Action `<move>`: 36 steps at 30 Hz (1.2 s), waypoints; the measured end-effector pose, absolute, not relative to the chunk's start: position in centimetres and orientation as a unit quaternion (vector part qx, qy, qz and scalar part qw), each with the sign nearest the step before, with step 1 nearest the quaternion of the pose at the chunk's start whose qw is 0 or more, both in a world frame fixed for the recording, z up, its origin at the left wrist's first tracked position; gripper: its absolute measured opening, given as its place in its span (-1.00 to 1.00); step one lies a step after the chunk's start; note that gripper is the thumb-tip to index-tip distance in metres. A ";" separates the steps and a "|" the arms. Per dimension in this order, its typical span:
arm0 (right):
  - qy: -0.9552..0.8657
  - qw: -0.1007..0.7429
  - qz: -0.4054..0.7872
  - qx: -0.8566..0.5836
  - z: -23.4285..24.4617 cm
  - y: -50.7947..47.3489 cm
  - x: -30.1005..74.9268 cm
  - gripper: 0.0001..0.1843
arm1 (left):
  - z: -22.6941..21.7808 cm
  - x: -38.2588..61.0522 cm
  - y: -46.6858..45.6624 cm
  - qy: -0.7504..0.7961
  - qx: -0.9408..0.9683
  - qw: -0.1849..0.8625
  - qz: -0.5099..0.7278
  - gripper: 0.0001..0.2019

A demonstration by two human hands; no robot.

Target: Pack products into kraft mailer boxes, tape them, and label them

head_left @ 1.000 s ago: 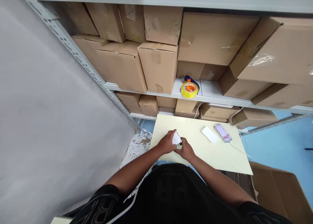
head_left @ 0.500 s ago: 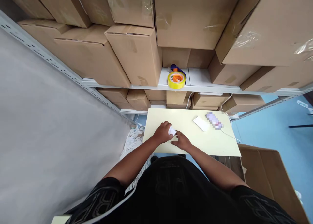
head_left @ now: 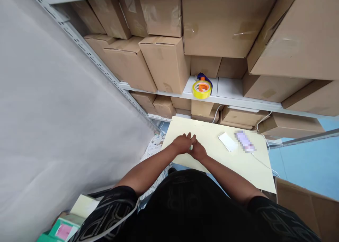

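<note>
Both my hands meet at the near left part of a pale yellow board (head_left: pixel 238 164). My left hand (head_left: pixel 182 144) lies on the board with its fingers stretched out flat, pointing away from me. Touching it from the right, my right hand (head_left: pixel 199 151) has its fingers curled in under the left palm. Only a sliver of a small white piece (head_left: pixel 190 147) shows between the two hands; the rest is hidden. A white card (head_left: pixel 227 141) and a blurred purple item (head_left: pixel 244 141) lie further right on the board, away from both hands.
Metal shelving (head_left: pixel 238 100) packed with cardboard boxes (head_left: pixel 164 60) rises behind the board. A yellow tape roll (head_left: pixel 202 89) sits on the shelf. A white cable (head_left: pixel 262 161) trails off the board's right side. An open carton (head_left: pixel 307 206) stands at the right. Paper scraps (head_left: pixel 153 151) lie on the floor at the left.
My left hand has flattened over the white piece, which showed more clearly between my fingers before. The camera has swung, and coloured items now show at the bottom left.
</note>
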State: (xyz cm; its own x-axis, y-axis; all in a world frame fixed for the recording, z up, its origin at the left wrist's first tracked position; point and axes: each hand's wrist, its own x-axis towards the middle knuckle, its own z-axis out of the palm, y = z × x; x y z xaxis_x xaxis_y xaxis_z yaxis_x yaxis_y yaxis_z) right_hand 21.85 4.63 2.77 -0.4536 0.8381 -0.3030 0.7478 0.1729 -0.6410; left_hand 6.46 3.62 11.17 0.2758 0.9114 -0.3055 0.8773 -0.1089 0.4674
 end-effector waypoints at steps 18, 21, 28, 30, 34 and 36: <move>-0.692 0.086 0.408 -0.589 5.0 4.9 19.9 -0.39 | 6.8 1.7 4.0 0.663 0.649 0.351 0.123 -0.72; -0.685 0.086 0.398 -0.604 5.6 4.7 19.6 -0.14 | 6.7 1.7 4.5 0.664 0.639 0.370 0.122 -0.75; -0.687 0.078 0.366 -0.623 6.6 3.9 19.0 -0.22 | 7.2 1.2 5.2 0.642 0.649 0.390 0.121 -0.75; -0.680 0.097 0.382 -0.619 6.3 3.6 19.4 -0.32 | 7.3 1.0 5.1 0.644 0.648 0.388 0.120 -0.76; -0.655 0.136 0.407 -0.622 5.3 2.9 20.3 -0.43 | 7.2 1.0 4.9 0.646 0.645 0.392 0.115 -0.72; -0.661 0.142 0.409 -0.613 5.0 2.8 20.3 -0.41 | 7.1 1.3 4.8 0.639 0.649 0.399 0.105 -0.64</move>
